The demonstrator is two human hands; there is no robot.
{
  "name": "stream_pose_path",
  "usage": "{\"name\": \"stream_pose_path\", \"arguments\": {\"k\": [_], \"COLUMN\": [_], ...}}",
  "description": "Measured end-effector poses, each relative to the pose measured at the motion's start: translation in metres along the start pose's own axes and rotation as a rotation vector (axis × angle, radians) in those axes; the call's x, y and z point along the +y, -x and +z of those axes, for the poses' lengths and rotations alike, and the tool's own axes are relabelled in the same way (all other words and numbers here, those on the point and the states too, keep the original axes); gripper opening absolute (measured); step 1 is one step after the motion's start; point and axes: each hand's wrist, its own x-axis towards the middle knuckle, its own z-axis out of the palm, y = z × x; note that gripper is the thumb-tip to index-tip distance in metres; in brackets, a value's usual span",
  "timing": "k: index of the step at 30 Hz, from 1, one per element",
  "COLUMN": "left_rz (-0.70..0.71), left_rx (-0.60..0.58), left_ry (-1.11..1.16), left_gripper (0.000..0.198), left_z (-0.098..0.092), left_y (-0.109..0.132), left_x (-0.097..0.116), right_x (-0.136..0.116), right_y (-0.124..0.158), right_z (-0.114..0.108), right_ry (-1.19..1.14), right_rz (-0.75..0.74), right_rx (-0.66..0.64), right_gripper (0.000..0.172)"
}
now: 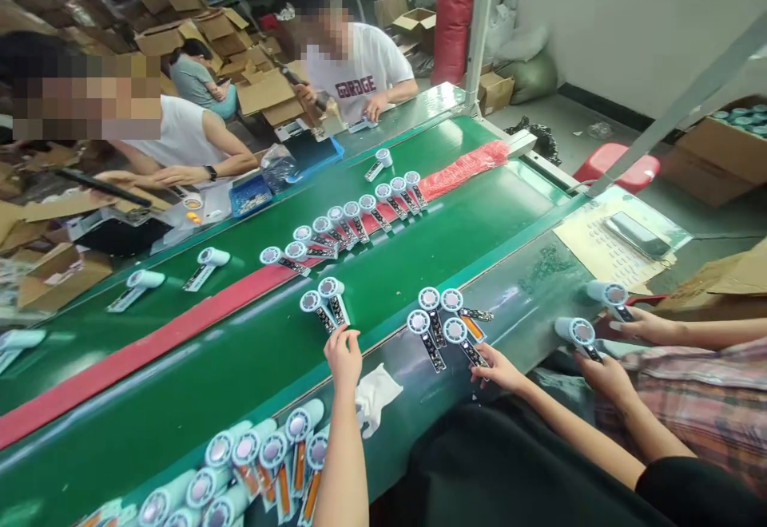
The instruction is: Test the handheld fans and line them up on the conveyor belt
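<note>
**Fan units under both hands at the belt's near edge**

Pair of fan units [324,303], round white heads up and bare circuit-board stems down, lies on the green belt [252,367] right at its near edge. The left hand [344,355] meets the stem ends with its fingertips; whether it pinches them or only touches them cannot be told. To the right, a cluster of four units [444,326] rests on the glossy table [539,287] that runs along the belt's near side. The right hand [497,369] lies loose and flat with fingers spread. Its tips are on the stem of the nearest of the four, and it clasps nothing.

Between the two forearms a white cloth [377,395] lies crumpled on the table. At the near left corner a batch of units [257,463] with orange stems is packed side by side. A red strip [180,331] runs along the belt's middle. A row of units [353,219] sits across it further up, with a few single ones beyond. By that spread, much looks already laid out on the belt. The six at the hands and the near-left batch look not yet dealt with.

At the table's right end a co-worker's hands [605,375], plaid sleeve behind, each hold a unit. A phone [638,235] lies on a paper sheet past them. Other people sit along the belt's far side.
</note>
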Motion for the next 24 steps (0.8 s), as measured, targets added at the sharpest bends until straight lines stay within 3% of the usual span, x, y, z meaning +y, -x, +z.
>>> {"name": "stream_pose_path", "arguments": {"k": [4,7,10,13,16,18,21,24], "left_rz": [0.093,0.204,0.443,0.659,0.710,0.716,0.865,1.014], "left_rx": [-0.141,-0.263,-0.378,-0.441,-0.430,-0.397,-0.316,-0.135], "left_ry": [0.078,0.171,0.255,0.315,0.345,0.353,0.339,0.285], "left_gripper": [0.034,0.034,0.032,0.030,0.029,0.033,0.075,0.113], "left_z": [0.006,0.022,0.045,0.067,0.083,0.083,0.063,0.039], "left_y": [-0.006,0.003,0.025,0.045,0.050,0.046,0.038,0.033], "left_x": [0.027,0.066,0.107,0.134,0.149,0.160,0.194,0.245], "right_x": [-0.010,-0.021,-0.037,-0.061,-0.093,-0.120,-0.163,-0.200], "right_y": [0.004,0.007,0.015,0.029,0.048,0.064,0.088,0.107], "right_z": [0.008,0.017,0.021,0.017,0.004,-0.003,-0.001,0.011], "right_ry": [0.053,0.306,0.401,0.471,0.517,0.460,0.299,0.050], "right_rz": [-0.034,-0.088,-0.150,-0.235,-0.344,-0.390,-0.450,-0.552], "right_rx": [0.113,0.288,0.495,0.574,0.559,0.558,0.582,0.655], "right_gripper": [0.037,0.024,0.020,0.023,0.018,0.012,0.032,0.056]}}
